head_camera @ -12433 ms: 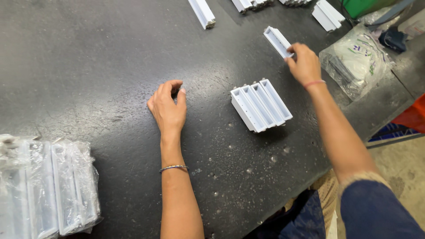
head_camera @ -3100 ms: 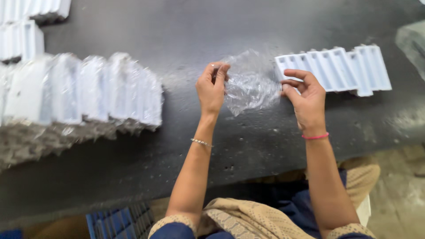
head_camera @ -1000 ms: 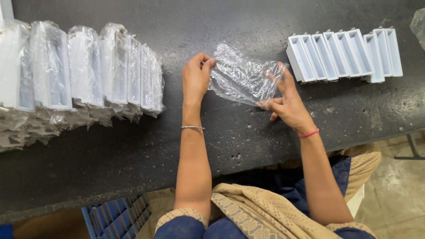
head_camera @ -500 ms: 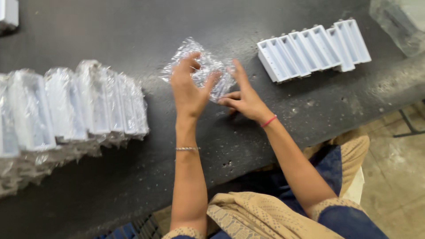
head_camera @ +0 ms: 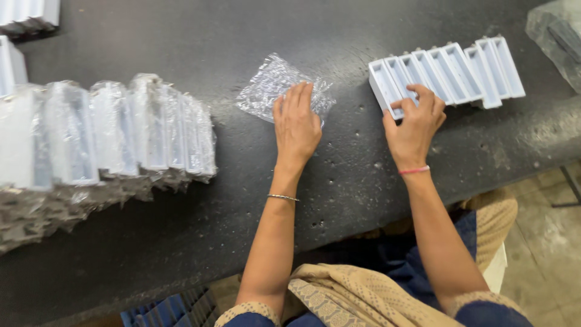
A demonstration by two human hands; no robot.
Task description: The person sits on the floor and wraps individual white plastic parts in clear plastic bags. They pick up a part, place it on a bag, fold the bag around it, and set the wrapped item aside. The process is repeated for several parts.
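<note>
The left hand [head_camera: 296, 124] lies palm down on the dark, pitted worktop [head_camera: 181, 242], its fingers straight and close together, pressing flat on a small crinkled clear plastic bag [head_camera: 269, 88]. The bag lies spread on the worktop near its middle, and the fingertips cover its right part. The left forearm runs nearly straight up from the lower edge of the view, with a thin metal bangle [head_camera: 282, 197] at the wrist.

The right hand [head_camera: 414, 124] reaches to the near left end of a row of white, open-topped rectangular plastic housings [head_camera: 448, 69] standing side by side on the worktop, to the right of the bag. Its fingers are curled and slightly spread, the fingertips resting on the leftmost pieces of the row; whether they clamp one piece cannot be told. A pink band [head_camera: 414, 171] circles the right wrist, and the forearm slants up from the lower right.

To the left, well apart from the bag, a row of white plastic pieces wrapped in clear plastic [head_camera: 121, 133] stands on the worktop. Another clear plastic bag [head_camera: 560, 36] lies at the upper right corner.
</note>
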